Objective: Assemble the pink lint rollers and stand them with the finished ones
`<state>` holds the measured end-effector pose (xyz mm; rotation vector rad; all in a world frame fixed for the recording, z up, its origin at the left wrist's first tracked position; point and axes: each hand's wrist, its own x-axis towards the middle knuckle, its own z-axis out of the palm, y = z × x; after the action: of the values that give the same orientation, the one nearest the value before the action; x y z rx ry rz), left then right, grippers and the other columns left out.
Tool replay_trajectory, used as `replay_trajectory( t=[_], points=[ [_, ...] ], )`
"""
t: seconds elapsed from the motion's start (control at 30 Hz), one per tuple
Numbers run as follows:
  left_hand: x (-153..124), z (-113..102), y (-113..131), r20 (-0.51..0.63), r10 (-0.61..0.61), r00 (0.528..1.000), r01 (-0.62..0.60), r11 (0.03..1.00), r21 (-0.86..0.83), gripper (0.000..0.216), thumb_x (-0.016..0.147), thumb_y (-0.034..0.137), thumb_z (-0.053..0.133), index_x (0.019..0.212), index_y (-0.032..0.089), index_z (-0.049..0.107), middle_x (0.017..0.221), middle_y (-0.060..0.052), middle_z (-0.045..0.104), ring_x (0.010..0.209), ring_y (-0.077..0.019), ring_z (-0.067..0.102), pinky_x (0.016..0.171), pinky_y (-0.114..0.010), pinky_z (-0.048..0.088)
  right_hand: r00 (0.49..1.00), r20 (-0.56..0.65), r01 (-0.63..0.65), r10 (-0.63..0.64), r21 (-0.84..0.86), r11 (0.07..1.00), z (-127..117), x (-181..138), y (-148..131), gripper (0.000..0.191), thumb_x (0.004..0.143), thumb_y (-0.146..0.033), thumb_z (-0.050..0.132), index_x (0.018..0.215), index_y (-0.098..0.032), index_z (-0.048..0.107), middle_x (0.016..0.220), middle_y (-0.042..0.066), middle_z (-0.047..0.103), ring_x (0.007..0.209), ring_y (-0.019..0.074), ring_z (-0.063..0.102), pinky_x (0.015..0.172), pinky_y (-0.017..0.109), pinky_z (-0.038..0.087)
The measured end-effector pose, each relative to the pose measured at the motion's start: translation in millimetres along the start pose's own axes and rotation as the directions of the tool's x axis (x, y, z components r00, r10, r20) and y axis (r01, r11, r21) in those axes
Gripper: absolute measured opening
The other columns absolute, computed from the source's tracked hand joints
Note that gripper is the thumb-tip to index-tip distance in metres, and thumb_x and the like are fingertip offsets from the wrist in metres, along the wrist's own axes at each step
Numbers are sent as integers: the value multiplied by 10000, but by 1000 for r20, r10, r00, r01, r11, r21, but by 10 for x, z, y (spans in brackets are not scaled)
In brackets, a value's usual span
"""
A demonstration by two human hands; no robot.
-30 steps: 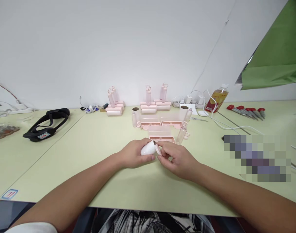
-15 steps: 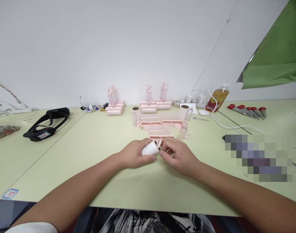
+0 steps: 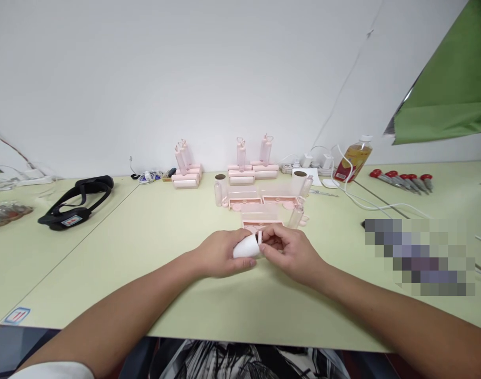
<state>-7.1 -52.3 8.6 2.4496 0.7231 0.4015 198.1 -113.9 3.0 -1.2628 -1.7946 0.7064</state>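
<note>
My left hand [image 3: 220, 254] is wrapped round a small white roll [image 3: 246, 247], tilted with its end toward the right. At that end my right hand [image 3: 290, 252] pinches a thin pale pink ring-shaped cap [image 3: 260, 238] against the roll's mouth. Whether the cap sits inside the roll I cannot tell. Just beyond the hands lies an open pink case [image 3: 260, 213] with a see-through lid, partly hidden by my fingers. A clear pink handle [image 3: 296, 216] stands beside it.
Two more open cases [image 3: 246, 202] lie behind, between upright white rolls with brown cores [image 3: 299, 184]. Closed pink cases [image 3: 185, 181] line the wall. A black headset [image 3: 77, 202] rests left; a juice bottle [image 3: 353, 160], white cables [image 3: 367, 199] and red-handled tools [image 3: 402, 180] are right.
The pink cap has turned from slanted to nearly upright and sits closer against the roll's end. Both hands have shifted slightly, the roll now a little lower.
</note>
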Motion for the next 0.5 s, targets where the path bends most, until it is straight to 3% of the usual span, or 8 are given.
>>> replay_trajectory(
  t=[0.23,0.5],
  points=[
    [-5,-7,-24,-10,3,1000,-3,1000,-24,463,817,483,603,1214,249,551,1089,-26,671,935,-237,631,738,-281,465,998,-17,57,-58,-34,998,-43,8,-10,165,810,-199,580,974,-219,583,912,18,685,803,157,657,744,280,536],
    [-13,-5,-43,-17,22,1000,-23,999,-44,438,812,436,621,1201,247,554,1067,-16,674,917,-217,634,738,-270,458,987,15,162,-162,-168,972,-49,-9,7,167,838,-236,568,997,-215,616,806,8,672,682,135,631,611,234,505]
  ],
)
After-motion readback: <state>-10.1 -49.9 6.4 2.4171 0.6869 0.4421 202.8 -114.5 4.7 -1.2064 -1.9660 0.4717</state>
